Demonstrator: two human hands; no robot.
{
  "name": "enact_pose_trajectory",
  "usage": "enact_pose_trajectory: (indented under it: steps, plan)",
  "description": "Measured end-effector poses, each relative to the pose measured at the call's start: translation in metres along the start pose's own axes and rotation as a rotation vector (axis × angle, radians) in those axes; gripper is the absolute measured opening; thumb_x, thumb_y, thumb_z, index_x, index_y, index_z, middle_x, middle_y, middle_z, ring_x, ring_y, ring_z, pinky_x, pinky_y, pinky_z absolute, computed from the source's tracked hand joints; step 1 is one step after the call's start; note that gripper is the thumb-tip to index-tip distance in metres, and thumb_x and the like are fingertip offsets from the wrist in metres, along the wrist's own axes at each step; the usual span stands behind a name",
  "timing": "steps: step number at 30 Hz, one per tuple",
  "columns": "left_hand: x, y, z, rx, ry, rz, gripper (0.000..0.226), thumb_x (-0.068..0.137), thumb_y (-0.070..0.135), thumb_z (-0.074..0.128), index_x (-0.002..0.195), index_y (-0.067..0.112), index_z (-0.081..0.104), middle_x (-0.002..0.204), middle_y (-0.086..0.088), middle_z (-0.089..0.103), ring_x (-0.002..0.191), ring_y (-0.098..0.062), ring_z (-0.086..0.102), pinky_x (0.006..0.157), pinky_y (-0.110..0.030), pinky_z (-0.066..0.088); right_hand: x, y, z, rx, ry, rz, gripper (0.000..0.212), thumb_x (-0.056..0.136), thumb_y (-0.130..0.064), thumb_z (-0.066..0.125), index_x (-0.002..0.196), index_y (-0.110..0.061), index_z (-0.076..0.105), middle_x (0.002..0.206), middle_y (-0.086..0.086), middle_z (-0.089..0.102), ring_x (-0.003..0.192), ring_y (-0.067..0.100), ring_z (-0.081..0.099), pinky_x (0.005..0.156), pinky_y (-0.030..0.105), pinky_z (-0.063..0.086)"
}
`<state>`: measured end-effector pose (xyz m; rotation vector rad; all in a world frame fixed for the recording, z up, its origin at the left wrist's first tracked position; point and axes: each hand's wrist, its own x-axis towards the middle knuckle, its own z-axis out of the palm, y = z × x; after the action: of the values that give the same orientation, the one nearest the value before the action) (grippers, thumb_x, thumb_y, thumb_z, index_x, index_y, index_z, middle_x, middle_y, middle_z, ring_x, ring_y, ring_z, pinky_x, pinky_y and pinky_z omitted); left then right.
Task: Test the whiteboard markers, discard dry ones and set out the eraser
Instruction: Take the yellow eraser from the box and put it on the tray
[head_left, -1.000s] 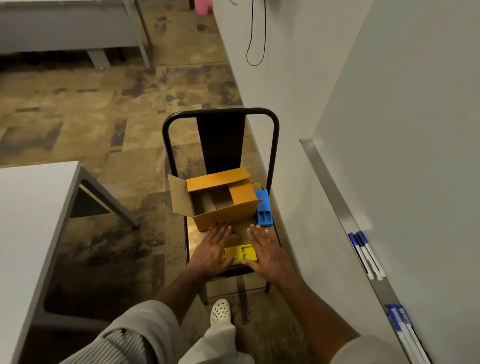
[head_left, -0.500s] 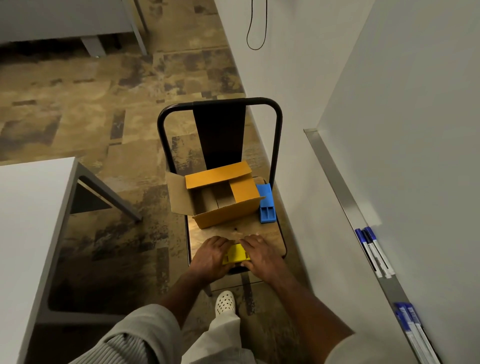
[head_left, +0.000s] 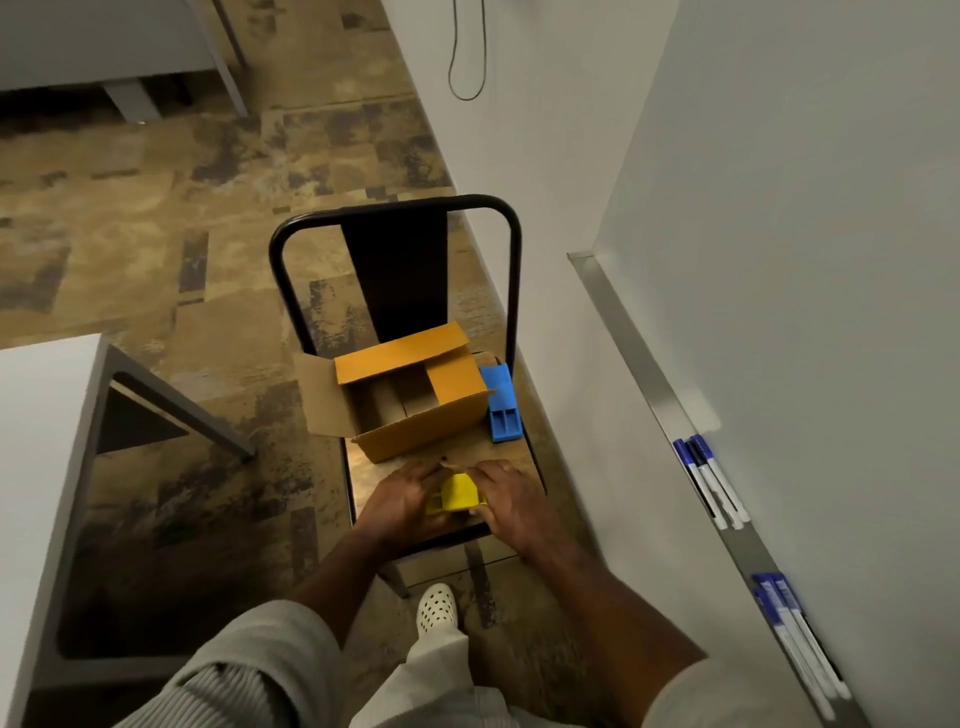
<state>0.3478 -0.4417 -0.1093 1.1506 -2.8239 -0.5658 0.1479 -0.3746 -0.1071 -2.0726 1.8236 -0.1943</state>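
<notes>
Head view, looking down at a chair (head_left: 511, 291) with a black metal frame and a wooden seat, set beside a white wall. Three things lie on the seat: one open cardboard box (head_left: 415, 400) toward the backrest, one blue eraser (head_left: 503, 402) touching the box's right side, and one yellow eraser (head_left: 457, 492) at the front edge of the seat. Two hands meet at the yellow eraser. The left hand (head_left: 402, 501) curls its fingers round the eraser's left side; the right hand (head_left: 511, 501) curls over its right side, so both grasp the same piece, which sits tilted between them. Whether the eraser is lifted clear of the seat cannot be told.

On the right, one whiteboard (head_left: 810, 260) hangs on the wall, with one metal tray (head_left: 631, 343) along its lower edge. In the tray lie two groups of markers with blue caps: a farther group (head_left: 709, 480), two caps plainly seen, and a nearer group (head_left: 795, 639), at least two, the exact count unclear. Both groups lie well apart from the hands.

At the left stands one white table (head_left: 41, 441). One white perforated shoe (head_left: 436, 608) rests on the patterned floor below the chair. One black cord (head_left: 467, 52) loops down the wall at the top.
</notes>
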Motion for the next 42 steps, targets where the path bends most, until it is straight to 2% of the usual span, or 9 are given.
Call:
enact_pose_trajectory:
  steps: [4, 10, 15, 24, 30, 35, 37, 40, 42]
  plan:
    - [0.025, 0.03, -0.01, 0.059, -0.028, 0.086, 0.068, 0.082, 0.047, 0.072, 0.141, 0.018, 0.052, 0.136, -0.008, 0.059, 0.121, -0.029, 0.056, 0.096, -0.042, 0.048, -0.024, 0.019, -0.016, 0.047, 0.082, 0.071, 0.058, 0.089, -0.032, 0.07, 0.141, -0.017, 0.048, 0.139, 0.003, 0.053, 0.128, 0.024, 0.049, 0.101, 0.036, 0.047]
    - [0.054, 0.086, -0.005, 0.121, -0.021, 0.263, 0.069, 0.082, 0.056, 0.068, 0.139, 0.022, 0.052, 0.134, -0.003, 0.059, 0.122, -0.024, 0.055, 0.102, -0.041, 0.045, -0.083, 0.052, -0.029, 0.081, 0.225, 0.214, 0.061, 0.09, -0.03, 0.07, 0.144, -0.015, 0.047, 0.139, 0.006, 0.055, 0.124, 0.025, 0.053, 0.097, 0.035, 0.049]
    - [0.068, 0.142, 0.002, 0.145, -0.034, 0.38, 0.071, 0.078, 0.051, 0.071, 0.139, 0.018, 0.054, 0.129, -0.003, 0.06, 0.115, -0.022, 0.055, 0.097, -0.037, 0.044, -0.14, 0.077, -0.031, 0.063, 0.332, 0.317, 0.06, 0.091, -0.032, 0.07, 0.144, -0.014, 0.047, 0.136, 0.007, 0.057, 0.122, 0.024, 0.056, 0.095, 0.035, 0.054]
    - [0.096, 0.264, 0.038, 0.169, -0.092, 0.808, 0.063, 0.081, 0.053, 0.06, 0.131, 0.014, 0.058, 0.117, -0.006, 0.065, 0.101, -0.021, 0.061, 0.089, -0.037, 0.05, -0.271, 0.109, -0.029, 0.043, 0.55, 0.594, 0.059, 0.085, -0.027, 0.078, 0.137, -0.011, 0.055, 0.129, 0.009, 0.063, 0.119, 0.027, 0.06, 0.094, 0.039, 0.056]
    - [0.095, 0.355, 0.069, 0.153, -0.12, 1.068, 0.061, 0.077, 0.049, 0.068, 0.126, 0.013, 0.062, 0.114, -0.007, 0.067, 0.095, -0.025, 0.062, 0.085, -0.037, 0.05, -0.361, 0.113, -0.02, -0.021, 0.657, 0.801, 0.059, 0.079, -0.028, 0.082, 0.131, -0.011, 0.059, 0.123, 0.006, 0.065, 0.107, 0.026, 0.064, 0.083, 0.037, 0.059]
    - [0.078, 0.42, 0.101, 0.059, -0.152, 1.255, 0.059, 0.074, 0.044, 0.073, 0.125, 0.015, 0.064, 0.112, -0.004, 0.068, 0.096, -0.024, 0.062, 0.085, -0.036, 0.049, -0.434, 0.11, -0.001, -0.06, 0.671, 0.96, 0.06, 0.078, -0.029, 0.082, 0.131, -0.009, 0.06, 0.127, 0.006, 0.064, 0.109, 0.03, 0.064, 0.086, 0.039, 0.058]
    - [0.067, 0.447, 0.116, 0.036, -0.183, 1.331, 0.06, 0.072, 0.042, 0.079, 0.122, 0.014, 0.065, 0.111, -0.004, 0.069, 0.092, -0.024, 0.063, 0.082, -0.035, 0.049, -0.464, 0.106, 0.009, -0.107, 0.664, 1.029, 0.056, 0.082, -0.032, 0.075, 0.131, -0.008, 0.06, 0.127, 0.008, 0.065, 0.108, 0.031, 0.065, 0.086, 0.041, 0.058]
    - [0.048, 0.484, 0.139, 0.007, -0.218, 1.424, 0.063, 0.067, 0.039, 0.086, 0.12, 0.011, 0.067, 0.112, -0.006, 0.071, 0.093, -0.027, 0.068, 0.082, -0.035, 0.054, -0.507, 0.097, 0.023, -0.164, 0.669, 1.14, 0.052, 0.09, -0.038, 0.052, 0.129, -0.006, 0.063, 0.125, 0.011, 0.066, 0.107, 0.032, 0.066, 0.086, 0.04, 0.058]
    - [0.03, 0.506, 0.149, -0.034, -0.236, 1.459, 0.054, 0.074, 0.041, 0.077, 0.116, 0.008, 0.069, 0.11, -0.009, 0.072, 0.093, -0.03, 0.07, 0.081, -0.035, 0.058, -0.529, 0.091, 0.032, -0.194, 0.684, 1.201, 0.051, 0.091, -0.036, 0.05, 0.126, -0.003, 0.065, 0.123, 0.013, 0.067, 0.107, 0.033, 0.066, 0.087, 0.039, 0.058]
